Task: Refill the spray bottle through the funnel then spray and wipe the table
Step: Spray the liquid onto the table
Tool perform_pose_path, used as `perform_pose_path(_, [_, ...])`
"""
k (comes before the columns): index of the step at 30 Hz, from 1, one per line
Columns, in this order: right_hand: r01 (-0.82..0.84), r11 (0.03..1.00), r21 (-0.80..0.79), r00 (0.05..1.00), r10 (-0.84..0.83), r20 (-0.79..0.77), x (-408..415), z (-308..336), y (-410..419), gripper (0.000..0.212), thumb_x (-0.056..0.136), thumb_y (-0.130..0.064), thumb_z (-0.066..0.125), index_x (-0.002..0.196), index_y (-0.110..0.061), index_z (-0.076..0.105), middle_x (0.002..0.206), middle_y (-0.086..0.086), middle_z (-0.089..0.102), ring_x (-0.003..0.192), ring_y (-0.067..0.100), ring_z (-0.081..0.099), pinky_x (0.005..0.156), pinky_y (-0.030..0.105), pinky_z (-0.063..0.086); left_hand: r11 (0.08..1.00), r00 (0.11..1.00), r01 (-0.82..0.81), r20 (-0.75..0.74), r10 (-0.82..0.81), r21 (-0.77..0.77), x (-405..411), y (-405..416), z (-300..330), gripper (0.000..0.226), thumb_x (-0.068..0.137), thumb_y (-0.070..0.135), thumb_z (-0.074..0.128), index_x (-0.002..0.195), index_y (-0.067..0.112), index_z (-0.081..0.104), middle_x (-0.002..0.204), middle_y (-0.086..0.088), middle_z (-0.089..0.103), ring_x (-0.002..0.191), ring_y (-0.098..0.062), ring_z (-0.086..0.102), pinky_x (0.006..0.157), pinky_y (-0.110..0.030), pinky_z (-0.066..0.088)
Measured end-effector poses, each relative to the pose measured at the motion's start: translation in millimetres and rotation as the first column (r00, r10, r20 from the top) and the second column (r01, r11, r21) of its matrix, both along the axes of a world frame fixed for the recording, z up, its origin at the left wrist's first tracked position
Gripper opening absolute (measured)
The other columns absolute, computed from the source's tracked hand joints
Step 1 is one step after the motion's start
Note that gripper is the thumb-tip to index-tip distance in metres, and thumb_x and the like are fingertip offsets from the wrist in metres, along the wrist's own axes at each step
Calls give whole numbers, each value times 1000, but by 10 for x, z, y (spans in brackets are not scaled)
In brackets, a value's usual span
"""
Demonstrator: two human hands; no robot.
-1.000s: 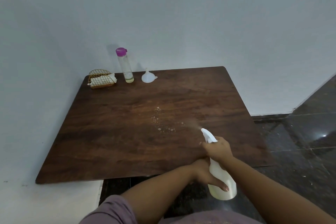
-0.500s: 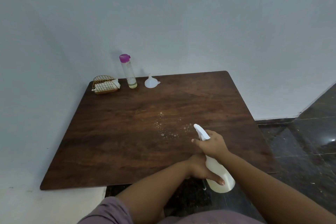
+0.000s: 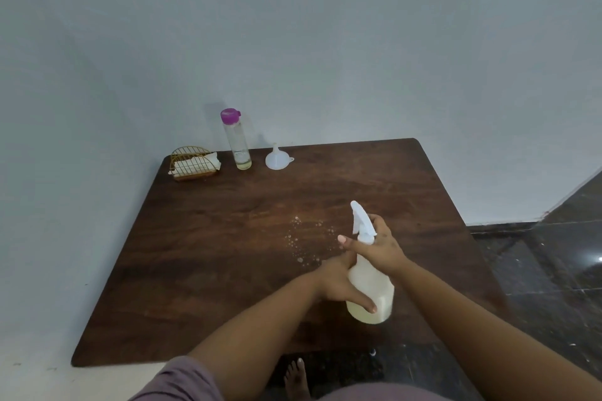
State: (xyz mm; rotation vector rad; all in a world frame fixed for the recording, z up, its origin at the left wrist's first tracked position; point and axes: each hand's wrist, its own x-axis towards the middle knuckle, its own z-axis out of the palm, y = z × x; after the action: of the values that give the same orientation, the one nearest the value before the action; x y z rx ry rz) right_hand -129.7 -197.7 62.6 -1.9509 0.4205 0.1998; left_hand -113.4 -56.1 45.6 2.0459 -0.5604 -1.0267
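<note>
I have the spray bottle up over the near part of the table, nozzle tilted forward and away. My right hand wraps its neck, forefinger stretched out ahead of the trigger; my left hand cups the body from the side. Droplets lie just beyond my hands. To spray well, I judge I should keep the nozzle aimed low and spread the mist wider. Far beyond my left hand sit the cloth in its wire holder, the refill bottle and the funnel.
</note>
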Motion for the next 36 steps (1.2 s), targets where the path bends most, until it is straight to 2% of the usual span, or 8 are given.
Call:
perform_pose_path(4, [-144, 987, 64, 980, 152, -126, 297, -2, -75, 119, 39, -75, 79, 137, -30, 28, 134, 1, 45, 119, 20, 51, 97, 43, 51, 994, 994, -105, 35, 106, -22, 455, 163, 100, 96, 50, 36, 93, 133, 33, 44, 126, 13, 57, 119, -13, 55, 98, -41, 52])
perform_pose_path(10, [-225, 935, 276, 937, 285, -202, 810, 62, 33, 102, 53, -34, 91, 133, -38, 29, 127, -4, 48, 117, 21, 50, 87, 41, 57, 995, 984, -98, 150, 93, 26, 1252, 320, 232, 92, 57, 30, 91, 134, 30, 40, 127, 10, 52, 119, -16, 50, 99, -39, 51])
perform_pose_path(16, [-300, 952, -63, 950, 292, -114, 1544, 88, 123, 109, 52, -19, 90, 137, -39, 23, 124, -6, 42, 119, 19, 39, 100, 39, 42, 990, 976, -130, 186, 117, 60, 1985, 382, 250, 105, 56, 22, 90, 138, 29, 25, 130, 6, 44, 121, -18, 44, 99, -39, 48])
perform_pose_path(21, [-181, 958, -223, 980, 195, 41, 2142, 8, 147, 103, 56, -15, 87, 140, -20, 28, 124, -4, 45, 112, 15, 46, 83, 26, 44, 991, 968, -120, 230, 104, 58, 2556, 254, 212, 115, 62, 18, 89, 149, 17, 14, 139, -1, 43, 126, -20, 45, 106, -42, 43])
perform_pose_path(26, [-123, 952, -281, 984, 154, 90, 2785, -133, 43, 103, 52, -21, 88, 138, -23, 32, 127, -4, 45, 112, 15, 49, 80, 26, 48, 989, 930, -135, 352, 104, 63, 3129, 63, 59, 102, 64, 23, 85, 148, 17, 28, 147, -4, 40, 132, -25, 43, 106, -46, 43])
perform_pose_path(28, [-121, 944, -307, 983, 156, 92, 2990, -193, -15, 103, 51, -25, 89, 137, -25, 33, 130, -5, 44, 114, 15, 48, 87, 32, 50, 990, 918, -129, 385, 94, 66, 3312, 21, 27, 87, 73, 18, 81, 145, 17, 31, 143, -2, 43, 130, -24, 45, 103, -37, 43])
perform_pose_path(31, [-97, 961, -258, 988, 125, 95, 3201, -254, -86, 99, 56, -19, 88, 138, -25, 32, 130, -3, 43, 114, 17, 47, 94, 37, 48, 990, 904, -91, 425, 36, 109, 3506, -25, 11, 78, 88, 18, 69, 150, 22, 21, 139, 8, 37, 126, -14, 44, 88, -14, 34])
perform_pose_path(36, [-86, 947, -308, 989, 118, 85, 3527, -419, -231, 93, 62, -24, 86, 139, -22, 35, 129, 1, 46, 117, 19, 47, 96, 34, 43, 990, 909, -106, 412, 58, 94, 3855, -109, -210, 88, 90, 21, 67, 156, 25, 9, 156, -3, 25, 139, -26, 37, 111, -35, 33])
